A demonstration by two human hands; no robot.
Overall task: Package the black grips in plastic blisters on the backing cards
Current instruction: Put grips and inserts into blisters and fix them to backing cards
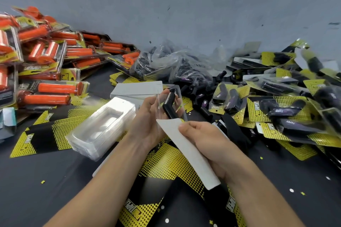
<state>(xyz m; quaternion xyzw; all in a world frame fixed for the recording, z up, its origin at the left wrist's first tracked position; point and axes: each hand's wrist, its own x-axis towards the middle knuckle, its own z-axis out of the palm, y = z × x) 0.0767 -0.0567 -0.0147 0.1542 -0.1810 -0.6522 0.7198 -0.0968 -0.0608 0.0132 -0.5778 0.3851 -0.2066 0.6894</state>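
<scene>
While the left hand (147, 121) clasps a blister (160, 104) containing black grips (170, 109), right hand (204, 139) pinching backing card (193, 155) just below

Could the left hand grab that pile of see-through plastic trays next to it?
Probably not just yet. The left hand is full: it holds a clear blister with black grips inside. The stack of empty blisters lies right beside it with nothing between, though.
</scene>
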